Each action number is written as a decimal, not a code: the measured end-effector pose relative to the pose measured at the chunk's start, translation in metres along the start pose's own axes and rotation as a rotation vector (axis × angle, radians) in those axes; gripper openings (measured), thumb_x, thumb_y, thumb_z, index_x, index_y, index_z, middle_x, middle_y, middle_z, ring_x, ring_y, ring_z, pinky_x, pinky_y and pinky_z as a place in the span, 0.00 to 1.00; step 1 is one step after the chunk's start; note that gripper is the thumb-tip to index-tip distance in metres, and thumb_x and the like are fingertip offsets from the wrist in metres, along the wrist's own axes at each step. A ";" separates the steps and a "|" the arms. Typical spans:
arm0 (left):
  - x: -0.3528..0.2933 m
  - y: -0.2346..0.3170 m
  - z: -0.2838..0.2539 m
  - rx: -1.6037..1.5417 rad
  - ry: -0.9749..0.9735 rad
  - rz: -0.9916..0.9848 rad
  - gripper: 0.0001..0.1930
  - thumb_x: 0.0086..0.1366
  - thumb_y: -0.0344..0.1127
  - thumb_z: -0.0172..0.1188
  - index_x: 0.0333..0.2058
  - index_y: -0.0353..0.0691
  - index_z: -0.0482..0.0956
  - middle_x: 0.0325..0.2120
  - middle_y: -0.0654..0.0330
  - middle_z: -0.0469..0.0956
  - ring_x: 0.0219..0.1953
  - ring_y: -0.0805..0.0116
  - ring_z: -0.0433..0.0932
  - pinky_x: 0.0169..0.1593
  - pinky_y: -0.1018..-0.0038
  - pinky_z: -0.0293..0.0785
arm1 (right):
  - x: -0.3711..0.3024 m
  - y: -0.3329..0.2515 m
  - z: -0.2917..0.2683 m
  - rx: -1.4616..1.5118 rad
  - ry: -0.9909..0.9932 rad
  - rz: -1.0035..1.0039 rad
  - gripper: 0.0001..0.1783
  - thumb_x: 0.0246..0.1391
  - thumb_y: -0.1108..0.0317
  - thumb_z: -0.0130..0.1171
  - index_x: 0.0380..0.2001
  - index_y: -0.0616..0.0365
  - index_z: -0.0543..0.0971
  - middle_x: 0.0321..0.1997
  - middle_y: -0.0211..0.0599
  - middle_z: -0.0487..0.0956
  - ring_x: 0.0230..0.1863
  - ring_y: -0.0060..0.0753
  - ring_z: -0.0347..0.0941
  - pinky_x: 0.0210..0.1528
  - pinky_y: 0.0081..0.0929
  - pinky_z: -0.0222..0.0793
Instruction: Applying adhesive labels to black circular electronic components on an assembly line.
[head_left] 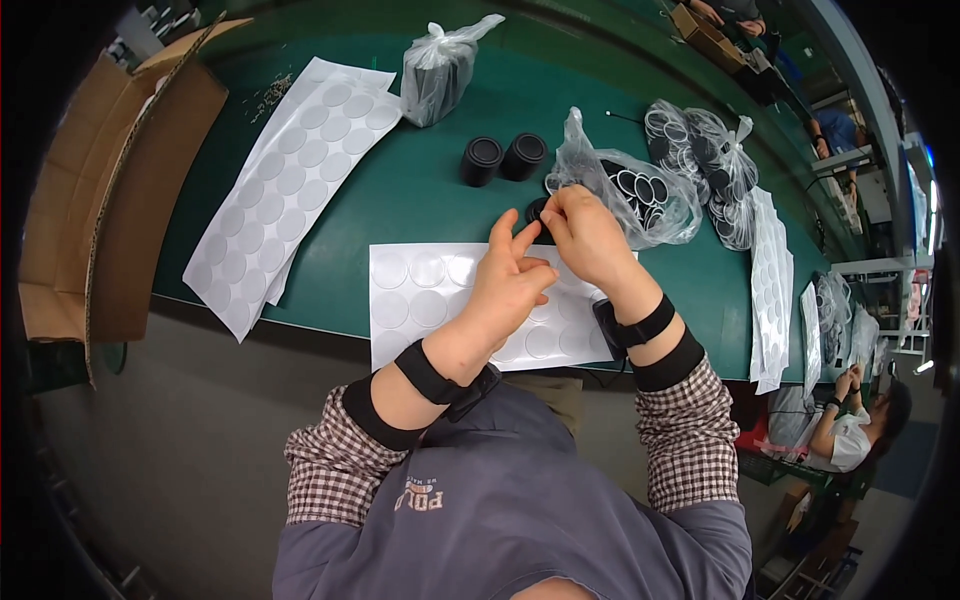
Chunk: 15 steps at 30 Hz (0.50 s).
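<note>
Between my hands is a small black round piece (pixel 537 211), mostly covered by fingers. My right hand (pixel 592 238) is closed in a pinch at its edge; what the fingertips grip is too small to make out. From the left, my left hand (pixel 508 280) has its fingers apart, with the forefinger reaching to the black piece. Under both hands lies a white sheet of round clear stickers (pixel 390 310). Just beyond them stand two black cylindrical containers (pixel 482 162). An open plastic bag (pixel 655 215) of black rings and discs with pale rims lies beside my right hand.
More sticker sheets (pixel 262 215) lie at the left, near a cardboard box (pixel 165 150). A tied bag (pixel 438 75) stands at the back; other filled bags (pixel 715 165) and sheets (pixel 770 290) are at the right. Another person (pixel 855 435) works along the table at the right.
</note>
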<state>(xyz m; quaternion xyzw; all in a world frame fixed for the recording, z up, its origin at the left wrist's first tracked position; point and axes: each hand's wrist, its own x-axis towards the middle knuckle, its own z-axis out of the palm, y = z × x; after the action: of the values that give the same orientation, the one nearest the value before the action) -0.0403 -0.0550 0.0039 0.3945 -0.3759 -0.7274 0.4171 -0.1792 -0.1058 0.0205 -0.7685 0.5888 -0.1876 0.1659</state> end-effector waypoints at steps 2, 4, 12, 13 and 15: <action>-0.001 0.003 0.001 -0.138 0.055 -0.019 0.39 0.54 0.29 0.53 0.59 0.36 0.39 0.55 0.50 0.58 0.42 0.68 0.70 0.34 0.76 0.72 | -0.007 -0.008 0.000 -0.014 0.039 -0.020 0.06 0.47 0.70 0.51 0.25 0.61 0.72 0.31 0.42 0.71 0.31 0.47 0.69 0.33 0.37 0.66; 0.000 0.004 0.000 -0.206 0.081 -0.026 0.37 0.54 0.30 0.53 0.59 0.34 0.42 0.53 0.49 0.61 0.41 0.69 0.71 0.33 0.76 0.72 | -0.016 -0.018 0.000 -0.046 0.101 -0.063 0.03 0.46 0.72 0.51 0.24 0.61 0.71 0.28 0.39 0.71 0.28 0.44 0.69 0.28 0.34 0.65; 0.003 -0.001 -0.008 -0.356 0.135 -0.048 0.13 0.60 0.32 0.51 0.42 0.33 0.68 0.30 0.58 0.75 0.29 0.71 0.76 0.30 0.77 0.73 | -0.029 -0.025 -0.011 0.027 0.131 -0.373 0.03 0.42 0.75 0.55 0.25 0.58 0.73 0.28 0.36 0.71 0.26 0.38 0.70 0.24 0.26 0.67; 0.002 -0.001 -0.009 -0.352 0.142 -0.064 0.11 0.60 0.33 0.51 0.39 0.34 0.69 0.30 0.58 0.75 0.29 0.71 0.76 0.30 0.77 0.73 | -0.029 -0.022 -0.015 0.024 0.131 -0.374 0.03 0.42 0.75 0.55 0.25 0.58 0.73 0.28 0.36 0.71 0.26 0.38 0.70 0.24 0.26 0.67; 0.000 -0.002 -0.011 -0.343 0.168 -0.089 0.07 0.60 0.33 0.51 0.34 0.36 0.72 0.29 0.58 0.76 0.27 0.72 0.75 0.31 0.78 0.73 | -0.024 -0.010 -0.026 0.159 0.190 -0.269 0.05 0.40 0.76 0.57 0.25 0.59 0.74 0.28 0.36 0.72 0.25 0.36 0.70 0.25 0.25 0.67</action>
<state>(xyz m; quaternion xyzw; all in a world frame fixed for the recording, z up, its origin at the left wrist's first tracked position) -0.0305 -0.0568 -0.0021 0.3931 -0.1926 -0.7630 0.4756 -0.1886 -0.0809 0.0456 -0.8037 0.4769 -0.3257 0.1433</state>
